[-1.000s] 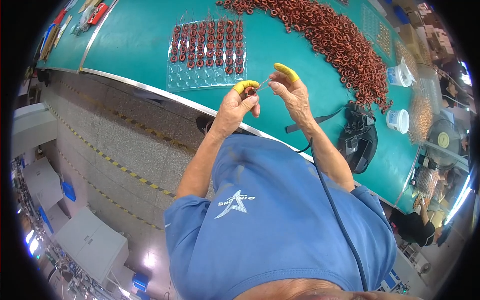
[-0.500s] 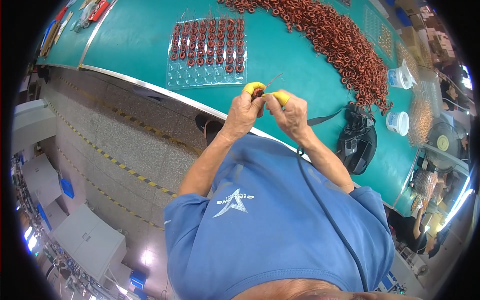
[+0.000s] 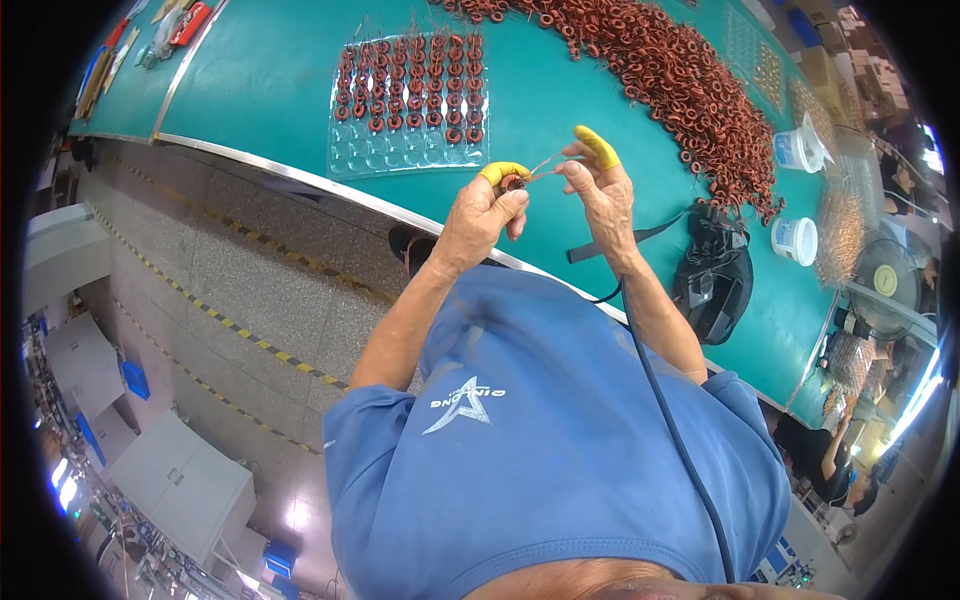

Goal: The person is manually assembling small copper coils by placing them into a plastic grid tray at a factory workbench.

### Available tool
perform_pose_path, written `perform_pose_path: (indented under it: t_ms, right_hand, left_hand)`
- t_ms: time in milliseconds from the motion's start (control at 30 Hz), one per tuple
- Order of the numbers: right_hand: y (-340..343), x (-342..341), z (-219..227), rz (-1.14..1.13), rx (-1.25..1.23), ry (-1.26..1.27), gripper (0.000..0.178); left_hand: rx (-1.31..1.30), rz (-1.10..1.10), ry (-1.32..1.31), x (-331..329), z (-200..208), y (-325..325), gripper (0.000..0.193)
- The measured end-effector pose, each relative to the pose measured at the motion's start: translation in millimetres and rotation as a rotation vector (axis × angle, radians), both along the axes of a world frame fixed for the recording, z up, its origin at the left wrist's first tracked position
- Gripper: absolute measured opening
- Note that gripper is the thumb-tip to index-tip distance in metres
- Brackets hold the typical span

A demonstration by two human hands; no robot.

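My left hand (image 3: 478,215) pinches a red-brown ring (image 3: 513,184) over the green table's (image 3: 560,105) near side; holding it steady should spare its thin wires (image 3: 543,172). Whether my right hand (image 3: 605,195) grips them, I can't tell. Beyond, left: the clear tray (image 3: 408,166); far right, piled rings (image 3: 690,95).

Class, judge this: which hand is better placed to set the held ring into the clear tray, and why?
Probably the left hand: it holds the reddish ring and is nearer the clear tray. The right hand is farther off, at the ring's thin wires.
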State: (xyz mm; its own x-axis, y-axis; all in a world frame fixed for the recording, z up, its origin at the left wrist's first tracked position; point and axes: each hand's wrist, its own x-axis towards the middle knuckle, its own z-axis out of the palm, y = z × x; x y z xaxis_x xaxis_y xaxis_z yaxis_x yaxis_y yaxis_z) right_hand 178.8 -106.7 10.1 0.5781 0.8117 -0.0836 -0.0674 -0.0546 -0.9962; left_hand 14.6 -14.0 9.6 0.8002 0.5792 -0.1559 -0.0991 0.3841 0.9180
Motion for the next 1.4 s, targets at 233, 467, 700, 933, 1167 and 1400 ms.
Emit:
perform_pose_path:
  t_ms: [233, 467, 700, 933, 1167, 1400]
  right_hand:
    - [-7, 0, 0, 0.162, 0.140, -0.178, 0.028]
    - [-9, -3, 10, 0.181, -0.057, 0.184, 0.021]
    - [-12, -11, 29, 0.180, -0.137, -0.011, 0.020]
    - [-2, -9, 20, 0.055, -0.075, 0.001, 0.031]
    - [-14, -16, 17, 0.202, -0.196, 0.314, 0.032]
    - [-9, -12, 13, 0.150, -0.199, 0.587, 0.025]
  left_hand:
    - [-0.274, -0.156, -0.140, -7, -1, 6, 0.029]
    - [-0.090, -0.060, -0.068, -4, -3, -2, 0.031]
    - [-0.056, 0.051, -0.051, -1, 4, -6, 0.024]
    - [-0.256, 0.276, -0.087, 12, 2, -13, 0.017]
    - [0.103, 0.232, 0.038, 15, -7, -12, 0.017]
    - [0.252, -0.135, 0.125, 0, 0, 15, 0.026]
